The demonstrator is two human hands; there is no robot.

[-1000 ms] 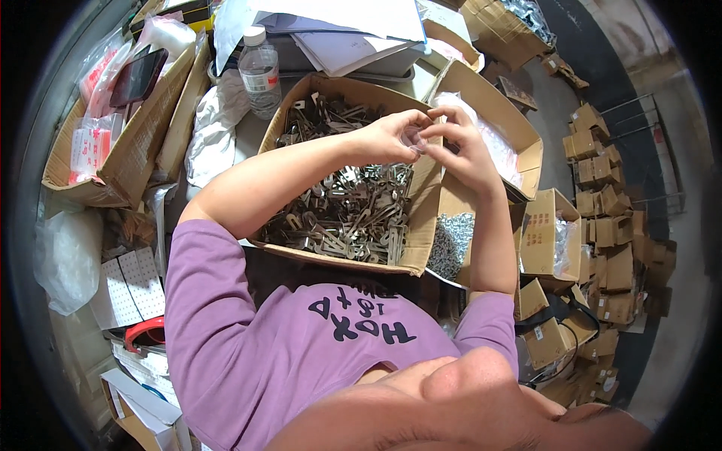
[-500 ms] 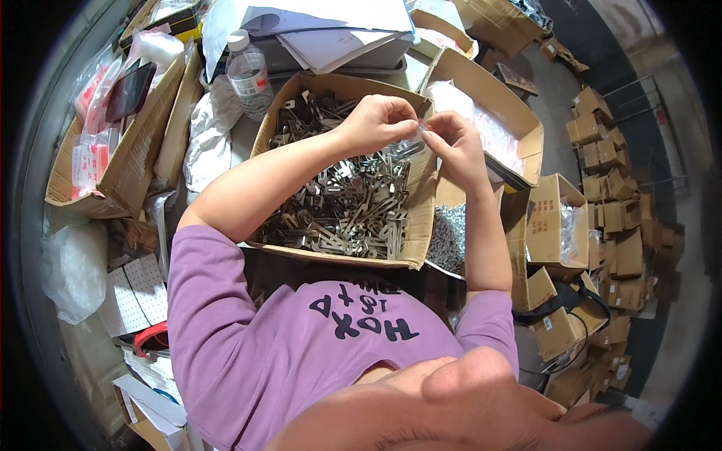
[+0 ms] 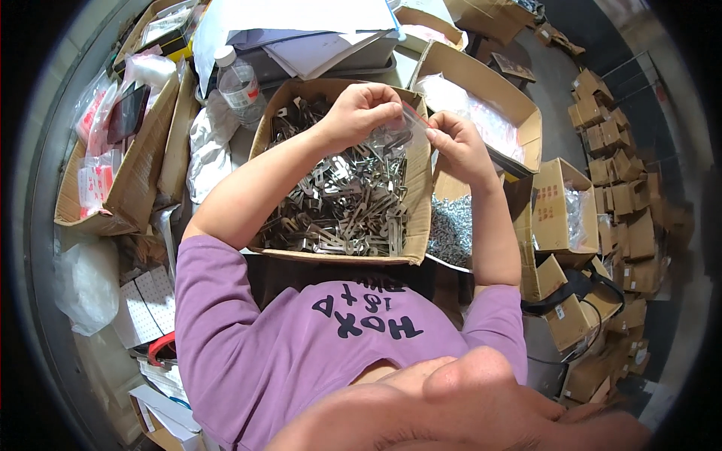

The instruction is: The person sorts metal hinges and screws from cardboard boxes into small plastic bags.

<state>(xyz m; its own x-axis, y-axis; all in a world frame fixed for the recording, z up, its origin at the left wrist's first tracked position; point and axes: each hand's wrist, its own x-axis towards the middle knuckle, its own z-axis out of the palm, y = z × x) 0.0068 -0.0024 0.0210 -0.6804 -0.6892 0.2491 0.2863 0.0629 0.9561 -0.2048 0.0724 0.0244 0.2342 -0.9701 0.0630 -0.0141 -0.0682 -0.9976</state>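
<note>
My left hand [image 3: 364, 114] and right hand [image 3: 460, 147] pinch a clear bag [image 3: 411, 122] by its red-lined edge, above a box [image 3: 418, 203] where many metal clips [image 3: 338, 199] lie loose, and I cannot tell whether the bag is filled or sealed.

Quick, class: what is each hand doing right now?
Left hand: closed, pinching a clear plastic bag.
Right hand: closed, pinching the same bag's red-striped edge.

Black lettering [image 3: 404, 328] on purple shirt [image 3: 316, 361]; red print [image 3: 554, 192] on carton [image 3: 551, 224], bottle label [image 3: 244, 95].
</note>
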